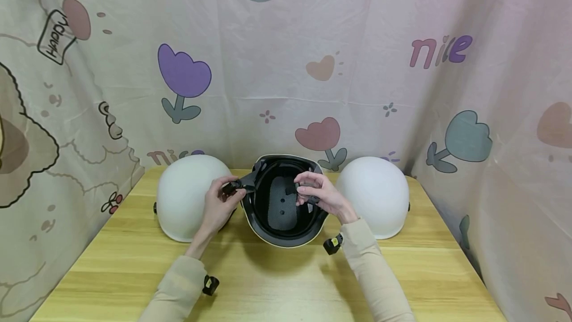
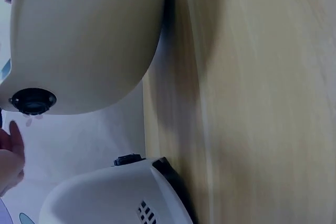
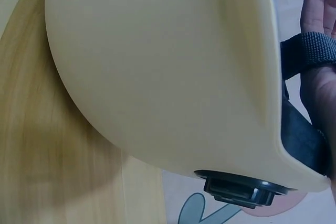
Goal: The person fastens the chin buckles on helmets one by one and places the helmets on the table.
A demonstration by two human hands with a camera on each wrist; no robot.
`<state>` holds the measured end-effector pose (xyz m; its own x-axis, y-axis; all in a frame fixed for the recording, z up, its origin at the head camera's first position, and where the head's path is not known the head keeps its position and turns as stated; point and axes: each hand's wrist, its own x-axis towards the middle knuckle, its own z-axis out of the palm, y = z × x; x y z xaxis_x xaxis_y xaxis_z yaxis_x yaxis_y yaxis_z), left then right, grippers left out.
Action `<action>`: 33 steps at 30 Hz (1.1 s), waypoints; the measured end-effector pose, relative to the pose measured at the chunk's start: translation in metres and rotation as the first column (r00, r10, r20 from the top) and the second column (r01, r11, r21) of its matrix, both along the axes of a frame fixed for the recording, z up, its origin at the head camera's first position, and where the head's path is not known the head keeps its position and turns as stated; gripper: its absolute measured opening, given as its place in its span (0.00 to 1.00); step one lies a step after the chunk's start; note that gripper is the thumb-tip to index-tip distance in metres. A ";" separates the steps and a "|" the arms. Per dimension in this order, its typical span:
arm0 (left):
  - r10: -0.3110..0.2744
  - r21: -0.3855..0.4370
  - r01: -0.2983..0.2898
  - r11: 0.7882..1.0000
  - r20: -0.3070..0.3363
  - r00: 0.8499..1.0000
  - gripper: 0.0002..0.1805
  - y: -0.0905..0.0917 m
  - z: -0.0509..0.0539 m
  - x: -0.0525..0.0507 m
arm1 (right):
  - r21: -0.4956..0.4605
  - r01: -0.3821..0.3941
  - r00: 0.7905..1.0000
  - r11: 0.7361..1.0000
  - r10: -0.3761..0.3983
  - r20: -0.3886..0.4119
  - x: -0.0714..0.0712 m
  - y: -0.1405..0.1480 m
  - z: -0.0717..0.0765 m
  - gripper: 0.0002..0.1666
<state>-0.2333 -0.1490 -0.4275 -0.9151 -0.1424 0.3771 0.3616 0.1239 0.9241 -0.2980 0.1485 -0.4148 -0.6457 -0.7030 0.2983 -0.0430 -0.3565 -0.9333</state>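
Helmets [image 1: 191, 188] [image 1: 374, 195] flank an upturned black-lined helmet [image 1: 282, 220]; hands [image 1: 220, 206] [image 1: 326, 195] hold its straps [image 1: 250, 181]; printed curtain [image 1: 272, 39] hangs behind.

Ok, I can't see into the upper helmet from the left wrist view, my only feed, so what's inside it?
Observer: The head view shows a dark grey pad inside that helmet.
Operator: And what is the person's left hand holding? It's cut off here.
Observer: It pinches a black strap.
Operator: Got it. Is anything on the far side of that helmet?
Observer: Yes, a third helmet sits to its right, rounded side up on the table.
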 end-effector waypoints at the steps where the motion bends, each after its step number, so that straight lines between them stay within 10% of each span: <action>1: 0.004 0.020 -0.003 1.000 -0.030 1.000 0.21 0.001 0.000 0.000 | 0.002 0.005 1.000 1.000 -0.005 0.000 0.000 0.000 -0.001 0.12; 10: -0.049 0.024 0.054 0.998 -0.187 0.981 0.19 0.006 0.009 0.002 | 0.011 0.074 0.997 0.997 -0.074 -0.010 -0.001 0.000 -0.002 0.12; 21: -0.136 -0.176 0.075 0.982 -0.371 0.919 0.21 0.019 0.015 -0.005 | -0.019 0.039 0.999 0.999 -0.038 0.034 0.000 -0.001 -0.004 0.13; 33: -0.304 -0.492 0.138 0.860 -0.275 0.912 0.27 0.037 0.025 -0.009 | -0.088 0.007 0.999 0.996 -0.003 0.048 0.001 -0.002 -0.006 0.12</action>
<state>-0.2424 -0.1124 -0.4029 -0.7092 0.3104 0.6330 0.7032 0.3763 0.6033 -0.2969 0.1460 -0.4209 -0.6641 -0.6721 0.3275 -0.0010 -0.4372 -0.8993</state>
